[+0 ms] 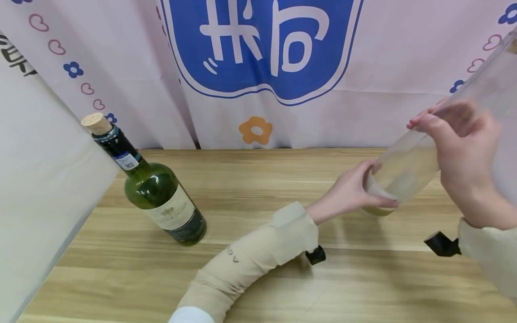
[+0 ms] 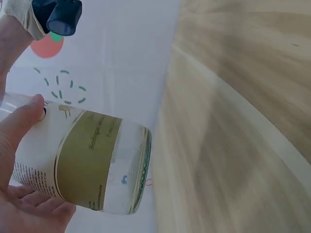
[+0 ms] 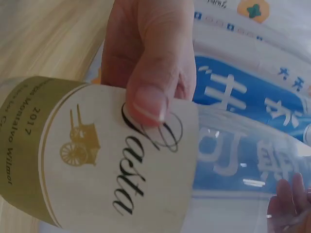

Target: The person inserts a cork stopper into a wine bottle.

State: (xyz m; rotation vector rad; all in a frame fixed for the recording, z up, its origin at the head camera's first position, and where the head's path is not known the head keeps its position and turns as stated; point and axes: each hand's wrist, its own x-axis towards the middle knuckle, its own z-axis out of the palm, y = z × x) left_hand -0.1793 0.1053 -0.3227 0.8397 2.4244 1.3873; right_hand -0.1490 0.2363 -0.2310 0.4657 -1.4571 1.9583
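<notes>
A clear glass wine bottle (image 1: 416, 166) is held tilted above the table, neck toward the upper right. My left hand (image 1: 349, 190) grips it low on the body, with the thumb on the near side. Higher up, my right hand (image 1: 468, 157) holds the same bottle around its upper part. The right wrist view shows a cream and olive label (image 3: 92, 179) with black script, and the left thumb (image 3: 148, 104) lies across it. In the left wrist view the bottle's base (image 2: 141, 170) is apart from the table. A tan piece shows at the neck, cut by the frame.
A green wine bottle (image 1: 159, 193) with a cork (image 1: 97, 123) in its mouth stands upright at the left of the wooden table (image 1: 121, 278). Behind hangs a printed curtain (image 1: 218, 121) with a blue emblem. A black device (image 1: 442, 244) sits at the right wrist.
</notes>
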